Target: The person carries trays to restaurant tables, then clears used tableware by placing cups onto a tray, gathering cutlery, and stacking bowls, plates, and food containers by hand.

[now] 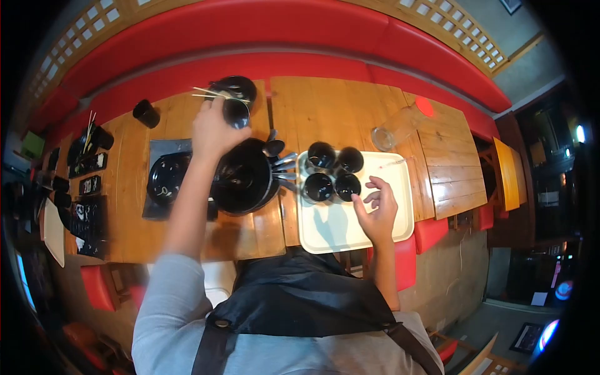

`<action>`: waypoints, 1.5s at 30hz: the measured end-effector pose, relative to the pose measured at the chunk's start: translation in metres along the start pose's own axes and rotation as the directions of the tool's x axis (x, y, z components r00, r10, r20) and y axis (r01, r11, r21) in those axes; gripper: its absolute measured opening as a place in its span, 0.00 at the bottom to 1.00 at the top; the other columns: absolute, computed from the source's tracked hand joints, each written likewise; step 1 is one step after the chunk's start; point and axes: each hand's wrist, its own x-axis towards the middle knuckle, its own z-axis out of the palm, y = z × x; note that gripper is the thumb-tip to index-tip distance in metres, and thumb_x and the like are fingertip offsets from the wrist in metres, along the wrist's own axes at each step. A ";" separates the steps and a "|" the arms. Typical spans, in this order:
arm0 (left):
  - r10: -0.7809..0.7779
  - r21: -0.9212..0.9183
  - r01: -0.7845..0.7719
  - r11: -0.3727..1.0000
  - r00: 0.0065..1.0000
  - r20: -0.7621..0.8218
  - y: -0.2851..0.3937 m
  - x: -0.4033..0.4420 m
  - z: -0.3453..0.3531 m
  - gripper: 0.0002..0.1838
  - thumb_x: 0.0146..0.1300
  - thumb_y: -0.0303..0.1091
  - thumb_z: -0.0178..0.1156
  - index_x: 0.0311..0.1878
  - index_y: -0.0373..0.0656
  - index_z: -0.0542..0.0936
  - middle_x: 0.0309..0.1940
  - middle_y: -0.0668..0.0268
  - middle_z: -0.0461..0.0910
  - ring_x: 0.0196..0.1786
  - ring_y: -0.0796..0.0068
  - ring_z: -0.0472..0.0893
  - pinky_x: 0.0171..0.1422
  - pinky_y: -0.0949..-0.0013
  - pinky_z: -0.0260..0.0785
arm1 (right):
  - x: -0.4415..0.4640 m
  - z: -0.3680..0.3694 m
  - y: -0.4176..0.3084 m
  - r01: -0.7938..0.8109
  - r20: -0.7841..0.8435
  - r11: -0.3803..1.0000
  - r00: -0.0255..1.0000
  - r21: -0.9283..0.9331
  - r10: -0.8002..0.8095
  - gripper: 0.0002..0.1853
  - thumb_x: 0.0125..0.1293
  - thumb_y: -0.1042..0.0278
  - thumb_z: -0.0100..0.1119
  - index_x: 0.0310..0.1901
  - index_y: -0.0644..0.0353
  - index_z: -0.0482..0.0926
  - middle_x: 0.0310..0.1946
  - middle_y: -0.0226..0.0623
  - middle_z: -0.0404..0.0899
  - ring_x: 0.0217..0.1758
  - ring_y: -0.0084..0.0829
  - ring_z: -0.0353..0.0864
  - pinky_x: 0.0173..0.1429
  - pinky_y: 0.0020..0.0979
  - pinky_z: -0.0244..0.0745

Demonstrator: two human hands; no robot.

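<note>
My left hand (214, 128) is closed around a black cup (236, 114) over the far side of the table, in front of a black bowl (240, 87). Wooden chopsticks (206, 93) stick out beside its fingers; whether they are held or lie on the bowl, I cannot tell. My right hand (380, 215) is open, its fingers apart, above the cream tray (381, 234). Its thumb is close to the nearest of several black cups (347, 186) grouped there. Between my arms sits a large stack of black bowls (247, 181), with several spoons (285, 164) at its right side.
A clear jug with a red lid (400, 125) is beyond the tray. To the left are a black plate (169, 178) on a dark mat, a black cup (145, 114) and more dishes (87, 215). A red bench (319, 64) runs along the far edge.
</note>
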 end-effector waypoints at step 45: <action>-0.652 0.550 0.577 0.604 0.754 -0.075 -0.533 0.104 -0.101 0.46 0.41 0.54 0.64 0.65 0.54 0.59 0.60 0.57 0.62 0.62 0.55 0.64 0.63 0.61 0.60 | 0.131 0.296 -0.239 0.469 0.780 0.773 0.241 0.427 -0.578 0.21 0.51 0.65 0.61 0.47 0.61 0.71 0.43 0.46 0.70 0.47 0.46 0.71 0.49 0.39 0.69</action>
